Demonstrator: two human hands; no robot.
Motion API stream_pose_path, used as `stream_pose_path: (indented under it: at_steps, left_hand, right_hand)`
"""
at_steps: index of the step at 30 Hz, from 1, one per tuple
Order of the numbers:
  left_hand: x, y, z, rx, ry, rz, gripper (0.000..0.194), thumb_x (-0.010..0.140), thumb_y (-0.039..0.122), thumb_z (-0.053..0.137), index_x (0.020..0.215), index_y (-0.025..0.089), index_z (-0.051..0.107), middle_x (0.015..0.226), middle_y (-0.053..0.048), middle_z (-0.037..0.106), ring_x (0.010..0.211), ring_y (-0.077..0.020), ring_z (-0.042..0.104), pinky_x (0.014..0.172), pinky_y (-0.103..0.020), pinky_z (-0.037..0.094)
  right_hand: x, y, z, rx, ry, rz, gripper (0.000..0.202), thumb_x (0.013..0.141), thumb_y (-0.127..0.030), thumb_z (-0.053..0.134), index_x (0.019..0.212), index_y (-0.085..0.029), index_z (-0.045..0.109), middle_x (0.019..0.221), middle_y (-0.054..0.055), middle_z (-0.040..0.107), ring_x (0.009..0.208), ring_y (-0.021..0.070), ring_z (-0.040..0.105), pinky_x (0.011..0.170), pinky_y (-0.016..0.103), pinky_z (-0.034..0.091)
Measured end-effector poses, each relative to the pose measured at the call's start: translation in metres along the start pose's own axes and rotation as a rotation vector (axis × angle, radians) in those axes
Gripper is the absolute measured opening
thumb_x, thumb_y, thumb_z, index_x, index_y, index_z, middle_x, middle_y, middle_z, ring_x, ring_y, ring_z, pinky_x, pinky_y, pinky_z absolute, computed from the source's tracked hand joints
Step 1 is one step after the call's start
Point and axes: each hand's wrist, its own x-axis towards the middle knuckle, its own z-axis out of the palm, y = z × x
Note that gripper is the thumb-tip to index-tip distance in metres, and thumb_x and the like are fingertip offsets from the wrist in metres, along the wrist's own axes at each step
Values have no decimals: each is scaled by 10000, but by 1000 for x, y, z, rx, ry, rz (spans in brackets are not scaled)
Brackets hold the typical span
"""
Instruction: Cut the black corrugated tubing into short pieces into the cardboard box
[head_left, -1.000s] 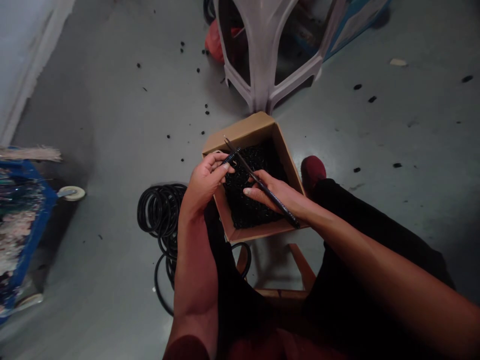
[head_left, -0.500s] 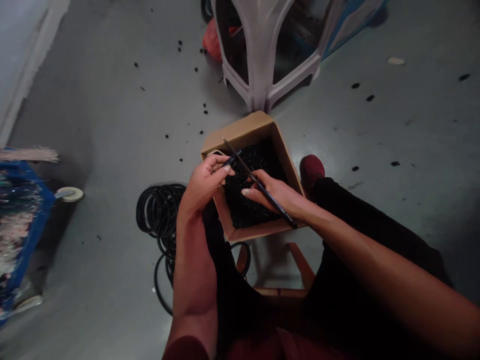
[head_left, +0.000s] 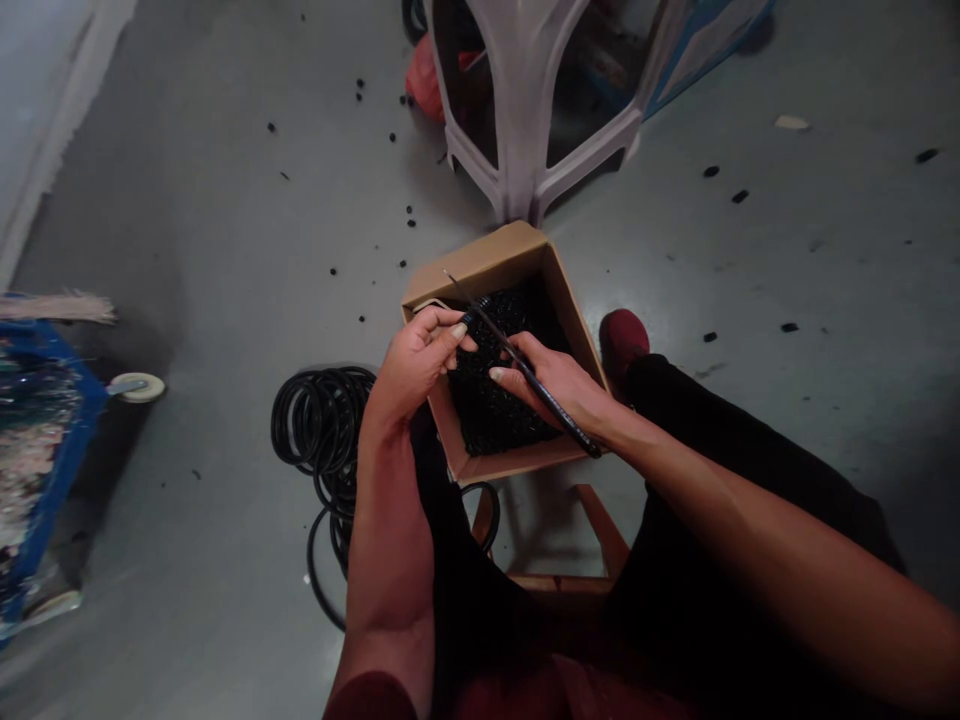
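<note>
Over an open cardboard box (head_left: 480,258) full of small black pieces (head_left: 495,400), my left hand (head_left: 424,355) is closed on a small dark ribbed piece (head_left: 472,313) between thumb and fingers. My right hand (head_left: 544,378) grips a long, thin dark tool (head_left: 551,400), whose pointed metal tip reaches up and left across the ribbed piece. The tool's thicker rear part lies over my right palm and wrist. What exactly the tool is cannot be made out.
Coiled black tubing (head_left: 319,420) lies left of my left forearm. A pale plastic stool (head_left: 521,120) stands beyond the box, with a red bag (head_left: 425,80) beside it. At far left is a blue container (head_left: 82,390). Small black bits dot the floor.
Both hands have shifted slightly to the right. The rear of the long tool has moved a little to the right too, and both hands keep their holds.
</note>
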Motion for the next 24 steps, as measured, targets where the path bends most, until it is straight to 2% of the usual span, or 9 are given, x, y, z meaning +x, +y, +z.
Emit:
stream_pose_path:
  at_steps: [7, 11, 14, 19, 24]
  left_hand:
    - [-2, 4, -1, -12, -25, -51, 254, 874, 332, 549, 1053, 164, 611, 797, -25, 666, 569, -70, 496, 543, -189, 394]
    - [-7, 11, -7, 115, -69, -36, 321, 909, 422, 486, 879, 148, 649, 775, -36, 654, 613, -80, 525, 581, -188, 428]
    - [-10, 15, -9, 143, -125, -78, 386, 908, 476, 468, 806, 146, 638, 697, -31, 621, 577, -83, 513, 540, -188, 424]
    - [-10, 14, -8, 22, -164, -115, 336, 884, 470, 516, 920, 152, 618, 707, -12, 599, 509, -66, 464, 483, -193, 404]
    - [-9, 12, -11, 61, -165, -97, 314, 880, 453, 522, 853, 156, 620, 636, 4, 552, 494, -65, 428, 467, -194, 377]
  right_hand:
    - [2, 2, 0, -61, 29, -1, 277, 833, -456, 468, 978, -225, 515, 748, 24, 591, 657, 182, 533, 600, 279, 341]
    - [0, 1, -2, -99, 28, 6, 260, 836, -449, 464, 968, -230, 509, 705, 9, 565, 608, 168, 498, 574, 270, 315]
    - [-1, 1, -3, -121, 29, -11, 247, 846, -439, 454, 969, -232, 501, 676, -2, 536, 576, 158, 468, 554, 263, 293]
    - [-3, -1, -5, -141, 28, -4, 249, 846, -432, 460, 979, -227, 506, 662, -4, 522, 558, 152, 456, 541, 258, 269]
    - [-4, -2, -4, -152, 19, 9, 249, 851, -434, 459, 974, -225, 515, 664, 0, 532, 549, 148, 458, 537, 259, 259]
